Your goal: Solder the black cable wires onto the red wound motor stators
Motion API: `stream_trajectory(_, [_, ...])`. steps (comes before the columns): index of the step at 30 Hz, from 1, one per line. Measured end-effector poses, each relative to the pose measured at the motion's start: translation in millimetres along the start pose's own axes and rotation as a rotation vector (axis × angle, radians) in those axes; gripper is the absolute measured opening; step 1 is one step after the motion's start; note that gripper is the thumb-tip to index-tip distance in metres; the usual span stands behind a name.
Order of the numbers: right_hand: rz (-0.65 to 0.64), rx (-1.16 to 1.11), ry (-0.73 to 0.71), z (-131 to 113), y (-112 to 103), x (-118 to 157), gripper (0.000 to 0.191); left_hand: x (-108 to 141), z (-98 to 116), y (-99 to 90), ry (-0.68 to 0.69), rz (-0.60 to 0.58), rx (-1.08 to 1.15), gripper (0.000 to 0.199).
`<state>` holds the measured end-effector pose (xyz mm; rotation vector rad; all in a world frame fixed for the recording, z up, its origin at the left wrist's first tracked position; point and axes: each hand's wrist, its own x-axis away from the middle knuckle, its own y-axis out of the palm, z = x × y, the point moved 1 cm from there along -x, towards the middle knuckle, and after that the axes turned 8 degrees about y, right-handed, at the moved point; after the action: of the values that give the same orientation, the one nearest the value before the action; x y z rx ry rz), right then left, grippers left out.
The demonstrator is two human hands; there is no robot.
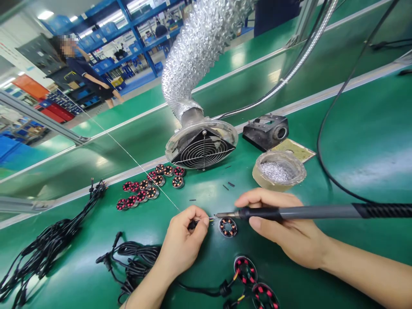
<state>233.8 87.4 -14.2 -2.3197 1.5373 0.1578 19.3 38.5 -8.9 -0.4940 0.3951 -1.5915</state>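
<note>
My left hand [185, 240] pinches the end of a black cable, from which thin wires stick out to the right; a strand of solder wire [144, 172] runs back from near these fingers. My right hand [286, 231] is closed around a soldering iron [302, 212], whose tip meets or nearly meets the wire ends. Just below the tip, a round motor stator [228, 227] with copper windings lies on the green bench. Closer to me are stators with red windings [245, 270], joined to black cables.
A fume extractor [203, 148] hangs from a silver duct [196, 56] behind my hands. At right stand a tub of metal shavings [279, 171] and a black holder [267, 131]. Several stators [151, 182] and cable bundles [51, 244] lie left. A person [88, 71] is beyond the bench.
</note>
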Motion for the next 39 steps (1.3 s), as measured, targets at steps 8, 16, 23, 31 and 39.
stream_trajectory(8, [-0.014, -0.051, 0.025, -1, 3, -2, 0.011, -1, 0, -0.2, -0.001, -0.019, -0.007, 0.019])
stream_trajectory(16, [-0.022, -0.018, 0.004, -5, 3, -4, 0.016, 0, -1, 1.0, 0.008, -0.026, -0.009, 0.018])
stream_trajectory(23, [-0.032, 0.009, -0.072, -8, 5, -2, 0.022, -2, -3, 0.8, 0.002, -0.029, -0.014, 0.018])
stream_trajectory(31, [-0.029, 0.018, -0.147, -9, 10, 4, 0.025, 0, -3, 1.7, -0.003, -0.023, -0.019, 0.018])
stream_trajectory(39, [-0.012, 0.024, -0.185, -9, 7, 3, 0.026, -1, -3, 0.8, 0.009, -0.031, -0.018, 0.018])
